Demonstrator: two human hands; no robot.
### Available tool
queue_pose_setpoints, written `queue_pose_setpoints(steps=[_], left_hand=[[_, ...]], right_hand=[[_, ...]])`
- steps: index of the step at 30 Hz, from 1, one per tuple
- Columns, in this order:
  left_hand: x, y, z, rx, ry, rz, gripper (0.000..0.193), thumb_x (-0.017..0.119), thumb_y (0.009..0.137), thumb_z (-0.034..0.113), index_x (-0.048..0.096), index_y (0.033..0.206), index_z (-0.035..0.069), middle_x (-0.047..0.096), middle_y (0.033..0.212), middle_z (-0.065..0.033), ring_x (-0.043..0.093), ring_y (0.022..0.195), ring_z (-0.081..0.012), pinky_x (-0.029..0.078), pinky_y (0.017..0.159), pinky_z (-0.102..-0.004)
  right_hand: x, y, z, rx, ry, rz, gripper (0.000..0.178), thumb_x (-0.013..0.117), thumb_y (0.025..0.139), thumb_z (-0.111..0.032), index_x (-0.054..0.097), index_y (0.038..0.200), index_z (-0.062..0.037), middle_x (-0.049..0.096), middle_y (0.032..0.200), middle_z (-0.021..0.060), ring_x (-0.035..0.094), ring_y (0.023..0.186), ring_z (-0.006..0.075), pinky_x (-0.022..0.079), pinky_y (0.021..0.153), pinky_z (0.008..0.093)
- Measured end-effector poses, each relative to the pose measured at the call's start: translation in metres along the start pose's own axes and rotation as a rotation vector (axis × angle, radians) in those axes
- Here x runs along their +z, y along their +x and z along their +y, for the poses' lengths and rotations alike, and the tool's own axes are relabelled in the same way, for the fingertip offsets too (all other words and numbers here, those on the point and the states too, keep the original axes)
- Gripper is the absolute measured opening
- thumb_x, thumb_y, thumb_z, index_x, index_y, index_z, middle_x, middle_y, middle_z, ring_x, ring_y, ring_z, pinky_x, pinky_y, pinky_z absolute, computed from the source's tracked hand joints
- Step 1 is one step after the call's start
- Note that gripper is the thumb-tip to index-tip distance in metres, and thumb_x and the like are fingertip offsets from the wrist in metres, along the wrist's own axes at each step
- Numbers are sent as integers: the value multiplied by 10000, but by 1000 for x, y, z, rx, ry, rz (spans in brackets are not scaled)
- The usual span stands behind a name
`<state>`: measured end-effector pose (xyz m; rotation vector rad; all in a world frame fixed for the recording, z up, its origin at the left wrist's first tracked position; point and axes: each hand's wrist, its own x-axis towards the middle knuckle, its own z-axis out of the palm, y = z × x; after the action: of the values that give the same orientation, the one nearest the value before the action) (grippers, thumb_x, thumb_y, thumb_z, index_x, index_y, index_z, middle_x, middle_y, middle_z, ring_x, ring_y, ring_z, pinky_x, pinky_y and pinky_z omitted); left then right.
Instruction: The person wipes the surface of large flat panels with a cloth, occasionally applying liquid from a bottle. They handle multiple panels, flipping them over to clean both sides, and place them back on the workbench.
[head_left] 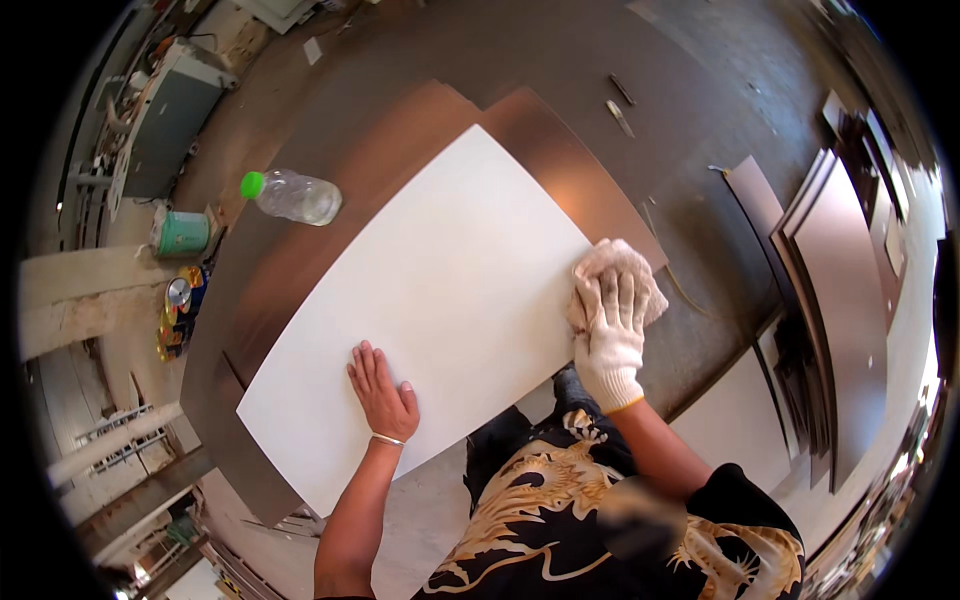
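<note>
In front of me a large white panel (440, 260) lies flat on top of brown, metallic-looking sheets (535, 140). My bare left hand (383, 390) rests palm down on the panel's near left part, its fingers stretched out; a light band circles that wrist. At the panel's right edge, my right hand (612, 335), in a white knitted glove, presses on a crumpled pinkish rag (640, 290). The gloved fingers lie spread over the cloth, which overhangs the panel's edge.
A clear plastic bottle (300, 198) with a green cap lies on its side left of the panel. Beyond are a utility knife (619, 118) and a thin dark tool (622, 90). More panels (840, 300) lean at the right. A green bucket (184, 233) stands at the left.
</note>
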<state>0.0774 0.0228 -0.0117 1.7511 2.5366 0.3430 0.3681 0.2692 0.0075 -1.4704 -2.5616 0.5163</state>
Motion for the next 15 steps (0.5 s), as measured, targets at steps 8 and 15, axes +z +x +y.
queue_pose_setpoints(steps=[8, 15], left_hand=[[-6, -1, 3, -81, -7, -82, 715, 538, 896, 263, 411, 1485, -121, 252, 1656, -332, 170, 1560, -512, 83, 1255, -669], [-6, 2, 7, -101, -73, -55, 693, 564, 882, 253, 435, 1474, -85, 266, 1643, -328, 190, 1549, -512, 106, 1245, -686]], right_hand=[[3, 131, -37, -435, -51, 28, 578, 606, 900, -210, 572, 1459, -68, 485, 1567, 209, 335, 1517, 415, 183, 1281, 550], [69, 197, -221, -610, -55, -113, 544, 528, 996, -308, 523, 1528, -193, 404, 1657, 88, 251, 1582, 300, 109, 1283, 563]])
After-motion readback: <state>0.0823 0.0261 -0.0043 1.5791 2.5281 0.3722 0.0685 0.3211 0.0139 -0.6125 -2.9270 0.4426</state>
